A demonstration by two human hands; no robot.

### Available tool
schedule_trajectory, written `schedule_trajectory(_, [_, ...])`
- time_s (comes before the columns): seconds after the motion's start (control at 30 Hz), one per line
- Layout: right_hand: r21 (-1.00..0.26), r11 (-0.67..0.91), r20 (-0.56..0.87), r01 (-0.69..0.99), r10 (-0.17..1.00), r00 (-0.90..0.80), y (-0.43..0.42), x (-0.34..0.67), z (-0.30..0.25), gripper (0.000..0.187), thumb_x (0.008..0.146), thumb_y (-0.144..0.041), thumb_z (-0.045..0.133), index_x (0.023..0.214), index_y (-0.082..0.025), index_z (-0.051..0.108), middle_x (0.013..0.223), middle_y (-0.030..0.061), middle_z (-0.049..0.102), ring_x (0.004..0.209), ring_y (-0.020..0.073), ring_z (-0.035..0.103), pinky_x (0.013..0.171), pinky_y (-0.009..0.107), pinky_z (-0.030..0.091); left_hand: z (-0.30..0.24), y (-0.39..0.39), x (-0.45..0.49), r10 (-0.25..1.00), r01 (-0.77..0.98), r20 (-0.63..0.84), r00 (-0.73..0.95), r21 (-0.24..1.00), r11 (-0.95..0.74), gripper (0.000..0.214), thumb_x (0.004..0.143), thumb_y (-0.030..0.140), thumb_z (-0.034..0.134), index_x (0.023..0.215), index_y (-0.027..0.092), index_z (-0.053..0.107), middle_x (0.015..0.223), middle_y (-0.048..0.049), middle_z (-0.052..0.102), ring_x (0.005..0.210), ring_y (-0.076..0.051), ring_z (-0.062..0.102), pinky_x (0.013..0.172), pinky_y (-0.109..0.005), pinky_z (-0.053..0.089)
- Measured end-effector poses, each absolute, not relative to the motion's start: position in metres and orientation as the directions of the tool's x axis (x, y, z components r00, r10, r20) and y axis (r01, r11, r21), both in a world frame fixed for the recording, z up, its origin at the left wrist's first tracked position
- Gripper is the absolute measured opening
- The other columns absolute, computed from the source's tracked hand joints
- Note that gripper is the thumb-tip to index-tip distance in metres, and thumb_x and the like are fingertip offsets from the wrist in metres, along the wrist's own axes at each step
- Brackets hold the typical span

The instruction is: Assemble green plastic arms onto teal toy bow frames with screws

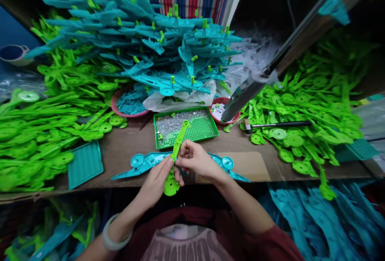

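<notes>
My left hand (pixel 156 179) is closed around the lower half of a long green plastic arm (pixel 179 138), which has a round disc at its bottom end and a small ring at its top. My right hand (pixel 195 158) is at the middle of the same arm, its fingers curled and pinched together; what is between them, if anything, is too small to make out. Behind both hands a long blue plastic piece (pixel 143 163) with a round cup near each end lies on the bench. The hands hide its middle.
Beyond the hands sits a green tray (pixel 201 130) of small metal parts. Near it are a pink bowl (pixel 116 108) of blue pieces, a red basket (pixel 236 116) and a hammer (pixel 279 124). A slanted grey tube (pixel 240 98) comes down from above right. Green and blue parts are piled around.
</notes>
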State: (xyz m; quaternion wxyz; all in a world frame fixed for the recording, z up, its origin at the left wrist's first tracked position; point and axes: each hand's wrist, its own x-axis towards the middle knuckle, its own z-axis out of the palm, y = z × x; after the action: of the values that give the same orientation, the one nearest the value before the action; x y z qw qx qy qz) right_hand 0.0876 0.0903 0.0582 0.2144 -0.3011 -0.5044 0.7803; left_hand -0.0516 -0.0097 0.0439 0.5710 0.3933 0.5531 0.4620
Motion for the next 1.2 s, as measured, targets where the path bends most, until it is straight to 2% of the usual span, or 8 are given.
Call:
schedule_trajectory(0.1, [-0.959, -0.284, -0.196, -0.007, 0.680, -0.706, 0.092, 0.092, 0.053, 0.040, 0.076, -0.046, 0.079, 0.082, -0.022, 0.048, 0.068, -0.0065, 0.056, 0.054, 0.0100, 0.055, 0.052, 0.023, 0.046, 0.042, -0.009, -0.052, 0.959, -0.117, -0.266, -0.103, 0.960, 0.254, 0.037, 0.099, 0.053, 0.050, 0.095, 0.018, 0.061, 0.073, -0.0006, 0.066, 0.073, -0.017, 0.066, 0.076, -0.031, 0.053])
schedule_trajectory(0.27, [-0.918, 0.292, 0.137, 0.268, 0.869, -0.475, 0.095, 0.141, 0.021, 0.017, 0.091, -0.035, 0.065, 0.087, -0.020, 0.059, 0.083, 0.0020, 0.060, 0.077, 0.0156, 0.060, 0.071, 0.029, 0.050, 0.037, -0.018, -0.067, 0.914, -0.277, -0.268, -0.304, 0.943, 0.184, 0.036, 0.098, 0.054, 0.053, 0.104, 0.019, 0.054, 0.064, 0.0057, 0.057, 0.060, -0.015, 0.062, 0.060, -0.028, 0.052])
schedule_trajectory(0.43, [-0.729, 0.581, 0.428, 0.361, 0.799, -0.422, 0.093, 0.179, 0.021, 0.005, 0.096, -0.023, 0.059, 0.097, -0.021, 0.062, 0.093, 0.0064, 0.065, 0.088, 0.0196, 0.064, 0.078, 0.033, 0.053, 0.047, -0.031, -0.074, 0.923, -0.189, -0.145, -0.357, 0.979, 0.081, 0.034, 0.101, 0.052, 0.049, 0.103, 0.019, 0.054, 0.070, 0.0030, 0.061, 0.069, -0.016, 0.066, 0.067, -0.029, 0.054])
schedule_trajectory(0.57, [-0.552, 0.804, 0.599, 0.223, 0.568, -0.564, 0.087, 0.151, 0.067, 0.035, 0.096, -0.023, 0.060, 0.130, -0.022, 0.055, 0.122, 0.0136, 0.065, 0.115, 0.0249, 0.062, 0.096, 0.041, 0.052, 0.066, -0.030, -0.062, 0.970, -0.103, -0.058, -0.234, 0.994, 0.034, 0.037, 0.101, 0.051, 0.049, 0.113, 0.017, 0.057, 0.080, -0.0009, 0.066, 0.080, -0.017, 0.068, 0.081, -0.032, 0.056])
schedule_trajectory(0.73, [-0.528, 0.849, 0.516, -0.008, 0.312, -0.798, 0.098, 0.124, 0.116, 0.014, 0.102, -0.021, 0.053, 0.106, -0.017, 0.066, 0.082, 0.0021, 0.068, 0.074, 0.0124, 0.062, 0.067, 0.023, 0.047, 0.088, -0.025, -0.062, 0.965, -0.094, -0.082, -0.249, 0.994, 0.061, 0.043, 0.094, 0.053, 0.058, 0.119, 0.017, 0.058, 0.086, -0.0026, 0.067, 0.077, -0.017, 0.066, 0.073, -0.029, 0.056])
schedule_trajectory(1.0, [-0.110, 0.971, 0.462, 0.213, 0.240, -0.854, 0.103, 0.115, 0.136, 0.022, 0.104, -0.019, 0.043, 0.093, -0.015, 0.062, 0.086, 0.0050, 0.057, 0.072, 0.0143, 0.048, 0.062, 0.025, 0.036, 0.090, -0.031, -0.056, 0.992, -0.045, -0.114, -0.054, 0.993, 0.112, 0.054, 0.097, 0.047, 0.052, 0.142, 0.019, 0.047, 0.081, 0.0008, 0.063, 0.058, -0.013, 0.059, 0.063, -0.029, 0.057])
schedule_trajectory(1.1, [-0.155, 0.950, 0.482, 0.270, 0.312, -0.819, 0.097, 0.107, 0.133, 0.022, 0.103, -0.021, 0.045, 0.087, -0.015, 0.060, 0.084, 0.0043, 0.055, 0.070, 0.0142, 0.046, 0.060, 0.026, 0.036, 0.090, -0.028, -0.049, 0.991, 0.011, -0.134, -0.006, 0.991, 0.134, 0.060, 0.099, 0.052, 0.048, 0.148, 0.019, 0.040, 0.071, 0.0046, 0.059, 0.047, -0.012, 0.056, 0.056, -0.029, 0.058])
schedule_trajectory(1.2, [-0.340, 0.903, 0.523, 0.262, 0.414, -0.745, 0.088, 0.104, 0.127, 0.021, 0.102, -0.018, 0.045, 0.086, -0.016, 0.059, 0.084, 0.0043, 0.054, 0.073, 0.0140, 0.049, 0.064, 0.026, 0.039, 0.092, -0.022, -0.048, 0.989, 0.024, -0.148, -0.016, 0.989, 0.149, 0.056, 0.099, 0.056, 0.045, 0.141, 0.019, 0.046, 0.064, 0.0083, 0.052, 0.036, -0.010, 0.049, 0.046, -0.028, 0.055])
